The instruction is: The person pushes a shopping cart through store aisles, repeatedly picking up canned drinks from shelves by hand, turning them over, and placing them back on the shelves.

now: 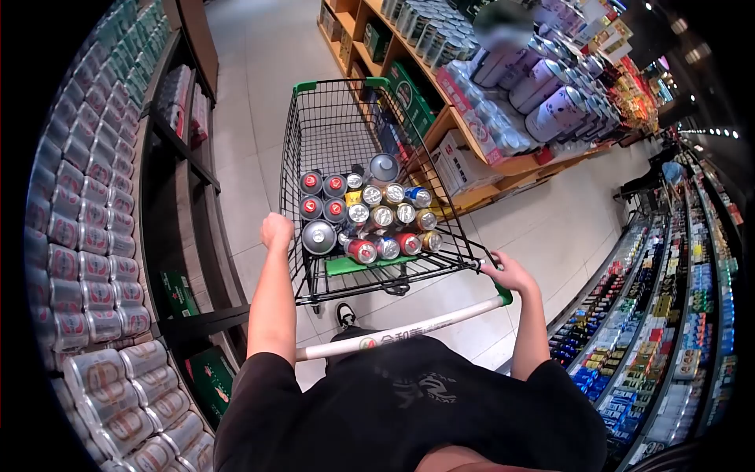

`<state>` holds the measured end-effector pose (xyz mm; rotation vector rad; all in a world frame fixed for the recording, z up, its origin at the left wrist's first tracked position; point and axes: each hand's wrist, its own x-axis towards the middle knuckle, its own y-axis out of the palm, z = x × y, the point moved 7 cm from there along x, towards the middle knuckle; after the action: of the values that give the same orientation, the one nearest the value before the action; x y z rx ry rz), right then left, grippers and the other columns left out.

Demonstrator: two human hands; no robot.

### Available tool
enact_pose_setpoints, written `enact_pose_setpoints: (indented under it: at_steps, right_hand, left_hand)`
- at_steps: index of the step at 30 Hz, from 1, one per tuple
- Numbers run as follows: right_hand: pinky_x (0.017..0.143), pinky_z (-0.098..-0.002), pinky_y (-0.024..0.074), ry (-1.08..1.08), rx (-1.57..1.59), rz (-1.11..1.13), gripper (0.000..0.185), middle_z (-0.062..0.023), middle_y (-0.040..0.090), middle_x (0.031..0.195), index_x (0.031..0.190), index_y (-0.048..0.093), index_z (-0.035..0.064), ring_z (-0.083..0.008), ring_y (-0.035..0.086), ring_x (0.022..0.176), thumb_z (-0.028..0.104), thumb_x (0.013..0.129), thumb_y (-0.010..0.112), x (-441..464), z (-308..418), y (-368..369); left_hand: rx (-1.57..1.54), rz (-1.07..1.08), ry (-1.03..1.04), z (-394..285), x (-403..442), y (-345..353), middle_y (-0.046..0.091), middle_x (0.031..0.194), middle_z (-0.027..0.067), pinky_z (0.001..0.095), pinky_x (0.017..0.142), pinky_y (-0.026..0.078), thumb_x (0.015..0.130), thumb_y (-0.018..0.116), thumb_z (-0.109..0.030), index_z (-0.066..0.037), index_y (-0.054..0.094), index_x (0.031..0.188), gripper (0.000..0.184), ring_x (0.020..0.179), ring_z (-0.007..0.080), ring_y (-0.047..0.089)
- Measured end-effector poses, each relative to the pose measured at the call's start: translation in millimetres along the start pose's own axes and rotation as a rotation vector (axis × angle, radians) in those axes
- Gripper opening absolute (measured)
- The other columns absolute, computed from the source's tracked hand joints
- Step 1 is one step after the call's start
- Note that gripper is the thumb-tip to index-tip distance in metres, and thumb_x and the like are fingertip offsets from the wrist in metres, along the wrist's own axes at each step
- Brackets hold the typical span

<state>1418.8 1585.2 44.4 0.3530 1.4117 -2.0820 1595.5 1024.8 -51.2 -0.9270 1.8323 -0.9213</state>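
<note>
A black wire shopping cart (314, 118) with green corner pieces stands in front of me. My left hand (277, 231) is closed in a fist at the left side of its basket, seemingly around the wire edge; the fingertips are hidden. At the rear right corner, near the green handle bracket, my right hand (510, 271) has its fingers curled over the cart's rim. The white push handle (409, 326) crosses just in front of my body. Inside the basket, drink cans (381, 216) of several colours stand upright beside larger grey cans with red tops (312, 184) and two big round-topped grey cans (318, 237).
Stacked cans (94, 267) line the shelf close on my left. A wooden display (456, 118) with large cans and wrapped packs stands ahead to the right. Long shelves of drinks (653, 338) curve along the right. Pale floor tiles (252, 86) run ahead between the displays.
</note>
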Motion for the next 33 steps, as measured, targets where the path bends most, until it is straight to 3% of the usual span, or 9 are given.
enact_pose_setpoints:
  at_steps: [3,6,11,13,19,21,25,29,33]
  right_hand:
    - [0.058,-0.0325,0.0520,0.049,0.542,-0.102,0.054,-0.0117,0.065,0.087,0.122,0.054,0.0009,-0.0190,0.067,0.066,0.034,0.084,0.073,-18,35,1]
    - [0.057,-0.0329,0.0514,0.081,0.302,-0.245,0.044,-0.0139,0.066,0.082,0.115,0.059,0.0019,-0.0178,0.064,0.056,0.030,0.084,0.072,17,49,-21]
    - [0.084,-0.0430,0.0500,0.016,0.247,-0.251,0.048,-0.0253,0.067,0.098,0.109,0.059,0.0001,-0.0392,0.064,0.097,0.039,0.083,0.070,77,64,-46]
    - [0.088,-0.0418,0.0503,-0.054,0.135,-0.195,0.055,-0.0255,0.066,0.106,0.111,0.055,-0.0038,-0.0385,0.063,0.102,0.041,0.082,0.070,96,80,-60]
    - [0.089,-0.0441,0.0501,-0.253,0.139,-0.088,0.066,-0.0296,0.063,0.107,0.113,0.050,-0.0091,-0.0400,0.063,0.103,0.040,0.077,0.074,171,93,-81]
    - [0.090,-0.0455,0.0500,-0.316,0.104,-0.068,0.062,-0.0307,0.063,0.105,0.116,0.047,-0.0105,-0.0417,0.062,0.102,0.031,0.076,0.071,186,103,-88]
    - [0.090,-0.0460,0.0490,-0.344,0.115,0.078,0.055,-0.0301,0.062,0.109,0.122,0.043,-0.0088,-0.0420,0.061,0.105,0.016,0.076,0.061,217,115,-103]
    - [0.089,-0.0466,0.0482,-0.356,0.239,0.185,0.055,-0.0287,0.062,0.112,0.127,0.044,-0.0021,-0.0422,0.060,0.107,0.009,0.074,0.054,246,121,-123]
    - [0.088,-0.0449,0.0477,-0.367,0.314,0.205,0.058,-0.0243,0.061,0.115,0.131,0.044,0.0047,-0.0394,0.059,0.107,0.009,0.074,0.054,269,130,-127]
  left_hand:
    - [-0.001,0.009,0.026,-25,29,-5,0.069,0.109,0.0183,0.0427,0.086,0.054,0.082,0.061,-0.016,-0.002,0.071,0.101,0.026,0.103,0.0337,0.066]
    - [0.028,0.006,0.058,-36,74,10,0.068,0.109,0.0194,0.0430,0.085,0.055,0.081,0.065,-0.020,-0.001,0.071,0.099,0.027,0.103,0.0350,0.066]
    - [0.071,0.058,0.044,-63,139,15,0.068,0.107,0.0218,0.0431,0.084,0.055,0.078,0.070,-0.030,0.003,0.071,0.096,0.037,0.102,0.0351,0.066]
    - [0.201,-0.087,0.301,-75,171,21,0.069,0.061,0.0098,0.0359,0.063,0.055,0.077,0.063,-0.028,0.000,0.071,0.070,0.029,0.066,0.0232,0.071]
    - [-0.321,0.073,-0.066,-72,200,22,0.070,0.085,0.0071,0.0413,0.065,0.051,0.087,0.063,-0.033,-0.008,0.068,0.100,0.029,0.071,0.0200,0.067]
    - [-0.627,0.226,-0.208,-74,201,25,0.060,0.074,-0.0004,0.0340,0.051,0.041,0.090,0.061,-0.032,-0.011,0.064,0.100,0.023,0.056,0.0154,0.055]
    - [-0.540,0.143,-0.206,-111,201,-6,0.063,0.083,0.0092,0.0391,0.054,0.045,0.086,0.067,-0.032,-0.006,0.065,0.101,0.030,0.060,0.0216,0.055]
    - [-0.142,-0.619,0.329,-254,185,-70,0.066,0.107,0.0205,0.0374,0.087,0.050,0.078,0.073,-0.035,0.002,0.059,0.114,0.054,0.097,0.0296,0.065]
    - [-0.734,-0.125,0.965,-497,122,-76,0.066,0.106,0.0111,0.0279,0.079,0.052,0.090,0.068,-0.019,0.002,0.061,0.116,0.034,0.095,0.0165,0.064]
